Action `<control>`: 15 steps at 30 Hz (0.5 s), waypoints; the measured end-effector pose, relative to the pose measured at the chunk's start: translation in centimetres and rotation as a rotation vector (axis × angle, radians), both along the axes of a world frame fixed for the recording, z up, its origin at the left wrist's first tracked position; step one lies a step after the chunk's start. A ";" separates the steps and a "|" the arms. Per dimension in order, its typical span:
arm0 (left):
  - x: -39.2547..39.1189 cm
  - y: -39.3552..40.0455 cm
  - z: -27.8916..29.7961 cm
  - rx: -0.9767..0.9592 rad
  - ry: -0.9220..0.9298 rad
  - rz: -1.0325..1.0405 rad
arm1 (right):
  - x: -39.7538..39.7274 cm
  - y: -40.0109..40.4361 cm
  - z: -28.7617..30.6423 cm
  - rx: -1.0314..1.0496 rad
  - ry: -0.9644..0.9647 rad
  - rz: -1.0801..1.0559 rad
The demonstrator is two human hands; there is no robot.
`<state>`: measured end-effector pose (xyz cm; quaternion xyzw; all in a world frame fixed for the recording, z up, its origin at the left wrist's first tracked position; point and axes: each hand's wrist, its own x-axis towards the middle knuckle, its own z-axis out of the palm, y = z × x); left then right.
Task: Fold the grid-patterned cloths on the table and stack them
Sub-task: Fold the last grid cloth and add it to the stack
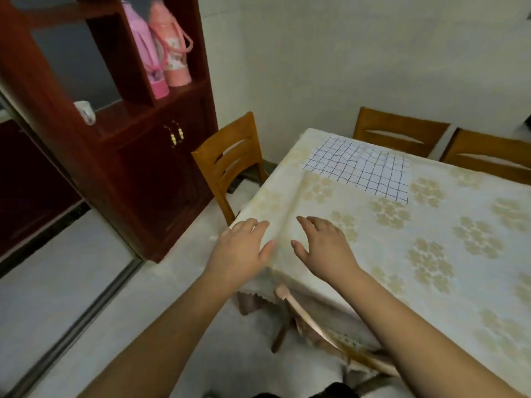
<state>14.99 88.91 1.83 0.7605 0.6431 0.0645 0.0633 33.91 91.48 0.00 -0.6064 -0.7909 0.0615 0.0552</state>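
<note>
The tabletop, covered in a floral tablecloth, is carrying one grid-patterned cloth, lying flat near the far left corner, its long axis running along the far edge. The left hand and right hand are hovering at the near left corner, fingers spread and holding nothing. The cloth is lying well ahead, right hand judged nearer.

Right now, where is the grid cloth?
The grid cloth lies flat at the table's far left corner, beyond both hands, near the chairs.
</note>
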 end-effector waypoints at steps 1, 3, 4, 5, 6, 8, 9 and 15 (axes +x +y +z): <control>-1.3 1.0 0.0 0.006 0.003 -0.041 | -1.2 0.5 -0.1 -0.005 0.004 -0.029; -3.9 3.1 0.2 0.003 0.006 -0.110 | -3.5 1.5 0.0 -0.001 0.008 -0.089; -5.2 4.1 0.3 -0.004 -0.004 -0.134 | -4.6 1.9 0.1 0.001 0.016 -0.116; -6.4 5.2 0.4 -0.009 -0.015 -0.158 | -5.6 2.3 0.2 0.006 0.023 -0.141; -7.3 6.2 0.5 -0.010 -0.023 -0.182 | -6.3 2.7 0.3 0.011 0.023 -0.164; -8.7 8.3 0.6 -0.009 -0.035 -0.233 | -7.4 3.5 0.4 0.017 0.021 -0.210; -9.0 9.3 0.6 -0.006 -0.038 -0.259 | -7.8 4.0 0.3 0.021 0.021 -0.234; -7.7 15.5 0.3 0.013 -0.049 -0.414 | -7.7 7.5 -0.2 0.043 0.023 -0.369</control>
